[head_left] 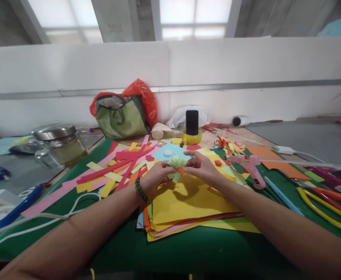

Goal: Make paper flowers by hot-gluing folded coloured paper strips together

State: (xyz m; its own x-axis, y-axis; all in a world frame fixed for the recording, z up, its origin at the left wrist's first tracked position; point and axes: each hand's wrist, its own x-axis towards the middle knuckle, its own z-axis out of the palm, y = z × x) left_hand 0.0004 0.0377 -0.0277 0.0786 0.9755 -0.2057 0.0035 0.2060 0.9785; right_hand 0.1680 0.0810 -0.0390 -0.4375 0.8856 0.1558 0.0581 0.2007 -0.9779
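Head view: left hand (155, 178) and right hand (201, 166) pinch fringed paper (177, 162); strips (126, 155) and glue gun (250, 166) flank them.

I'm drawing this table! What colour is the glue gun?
The glue gun is pink; it shows in the head view.

fringed piece (176, 161): matt paper | sheet stack (188, 204): smooth paper | jar lid (54, 132): shiny metal | red bag (144, 97): glossy plastic

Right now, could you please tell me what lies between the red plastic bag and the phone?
In the head view, a beige roll and part of a white plastic bag.
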